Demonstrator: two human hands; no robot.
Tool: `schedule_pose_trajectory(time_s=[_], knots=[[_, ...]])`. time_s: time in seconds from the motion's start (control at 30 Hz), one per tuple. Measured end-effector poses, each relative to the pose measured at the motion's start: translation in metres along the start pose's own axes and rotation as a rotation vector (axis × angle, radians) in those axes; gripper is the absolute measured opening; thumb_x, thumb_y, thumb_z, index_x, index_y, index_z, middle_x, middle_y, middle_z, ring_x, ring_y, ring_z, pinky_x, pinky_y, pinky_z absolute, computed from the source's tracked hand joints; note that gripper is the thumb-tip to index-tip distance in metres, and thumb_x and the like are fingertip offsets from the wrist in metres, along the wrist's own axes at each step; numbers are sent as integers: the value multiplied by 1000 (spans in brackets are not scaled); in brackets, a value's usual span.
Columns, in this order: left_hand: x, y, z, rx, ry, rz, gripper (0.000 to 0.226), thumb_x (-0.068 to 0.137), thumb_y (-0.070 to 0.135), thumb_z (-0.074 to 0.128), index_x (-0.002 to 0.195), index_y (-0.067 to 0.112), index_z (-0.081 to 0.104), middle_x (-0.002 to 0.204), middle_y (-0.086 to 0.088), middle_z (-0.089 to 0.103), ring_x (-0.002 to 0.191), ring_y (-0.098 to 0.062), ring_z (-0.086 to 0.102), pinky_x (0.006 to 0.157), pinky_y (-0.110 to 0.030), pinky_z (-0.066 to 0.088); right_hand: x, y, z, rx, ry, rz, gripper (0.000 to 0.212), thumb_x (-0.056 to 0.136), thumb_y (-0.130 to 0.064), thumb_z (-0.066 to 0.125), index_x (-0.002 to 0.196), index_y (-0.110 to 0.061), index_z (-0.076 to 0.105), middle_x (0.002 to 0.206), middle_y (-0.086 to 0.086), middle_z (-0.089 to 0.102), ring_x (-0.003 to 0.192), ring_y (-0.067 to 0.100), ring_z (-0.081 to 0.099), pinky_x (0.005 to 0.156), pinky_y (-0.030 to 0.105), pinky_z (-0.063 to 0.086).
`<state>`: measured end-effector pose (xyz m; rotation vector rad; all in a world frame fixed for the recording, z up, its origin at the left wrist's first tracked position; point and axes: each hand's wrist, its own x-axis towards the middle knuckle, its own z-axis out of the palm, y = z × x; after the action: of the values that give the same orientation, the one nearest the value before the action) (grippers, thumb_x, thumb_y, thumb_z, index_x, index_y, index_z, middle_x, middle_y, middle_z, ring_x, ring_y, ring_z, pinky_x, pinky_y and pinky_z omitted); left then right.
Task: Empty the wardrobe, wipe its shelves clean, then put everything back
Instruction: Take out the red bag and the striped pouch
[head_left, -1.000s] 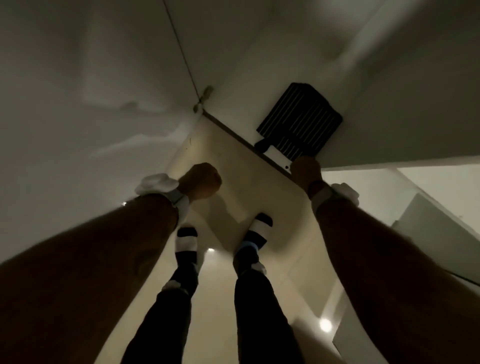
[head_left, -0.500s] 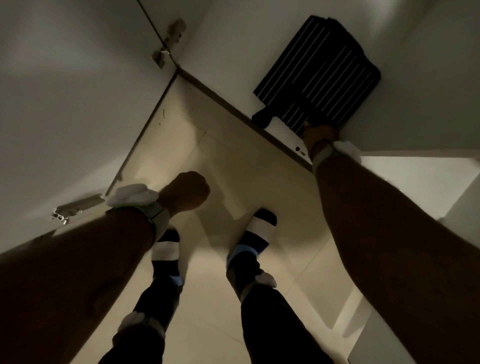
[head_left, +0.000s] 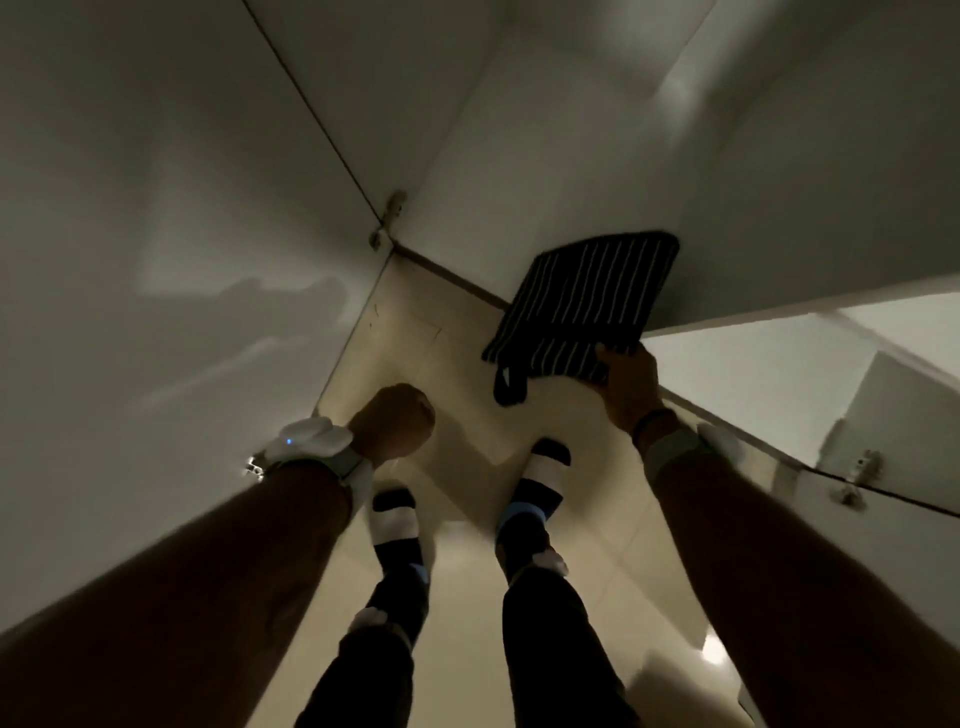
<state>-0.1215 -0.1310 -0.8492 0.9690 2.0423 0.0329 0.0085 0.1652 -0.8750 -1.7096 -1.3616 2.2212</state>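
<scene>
Right hand (head_left: 626, 382) grips the lower edge of the striped cloth (head_left: 587, 306). The cloth is held at the wardrobe's (head_left: 779, 208) front edge, partly over its white panel. Left hand (head_left: 397, 421) is a closed fist holding nothing, well clear of the wardrobe.

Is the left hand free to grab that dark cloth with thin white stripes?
Probably yes. The left hand is curled on nothing, and only open air separates it from the dark white-striped cloth, which the right hand grips by its near edge.
</scene>
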Motion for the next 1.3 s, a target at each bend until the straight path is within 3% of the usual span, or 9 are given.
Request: schedule_pose_trajectory(time_s=[0.07,0.17,0.27,0.33,0.5,0.6,0.73,0.93,1.3], knots=[[-25,12,-5,33,-109,25,14,62,-1,84,67,-5,71,74,-17,70,67,-34,71,57,-33,55,-51,-2,-4,-22,-53,-5,35,102,-5,53,136,-13,54,124,11,66,112,31,66,79,42,61],[-71,35,-40,-168,-54,-11,24,47,4,90,62,3,72,65,-11,67,56,-24,68,48,-26,52,-144,-8,-6,41,-81,17,42,102,-4,53,143,-12,49,132,14,63,116,33,65,82,44,60],[-164,82,-91,-454,74,-81,10,81,17,82,84,15,72,75,-5,65,65,-17,64,62,-29,54,-273,-25,-8,218,-51,19,46,102,-1,49,145,-14,47,134,15,62,118,38,63,87,50,59],[-217,113,-125,-665,101,-226,29,99,35,61,74,23,58,76,-1,56,65,-12,53,70,-30,47,-343,-29,-12,335,-57,13,47,101,1,49,146,-12,45,135,15,61,119,37,62,83,44,60],[-295,155,-177,-1034,-252,-300,71,86,80,50,122,21,67,121,-6,70,106,-23,67,92,-35,53,-486,-42,-26,579,-16,-29,53,97,0,53,147,-16,46,137,14,61,122,36,61,87,48,59],[-330,189,-187,-1297,-399,-169,62,94,67,51,129,18,65,126,-10,70,117,-29,66,107,-46,47,-555,-30,-45,663,-11,-58,54,93,-3,55,144,-18,49,136,15,62,123,37,61,90,50,58],[-379,261,-171,-1003,-480,-66,56,86,46,75,130,12,64,123,-14,71,116,-35,66,108,-50,47,-648,14,-90,694,73,-154,49,92,1,59,138,-14,55,136,19,61,123,38,60,99,54,53],[-462,362,-72,-657,-523,217,64,76,29,87,133,15,59,117,-9,73,107,-29,71,100,-47,53,-794,123,-153,748,302,-295,41,89,12,53,125,-5,60,116,20,70,88,25,74,68,31,61],[-714,470,245,-172,-1027,397,42,91,-2,67,130,9,57,116,-10,73,109,-25,69,95,-39,55,-1084,467,-162,1113,1008,-299,43,93,-31,71,128,-7,62,120,19,71,110,41,68,99,60,51]])
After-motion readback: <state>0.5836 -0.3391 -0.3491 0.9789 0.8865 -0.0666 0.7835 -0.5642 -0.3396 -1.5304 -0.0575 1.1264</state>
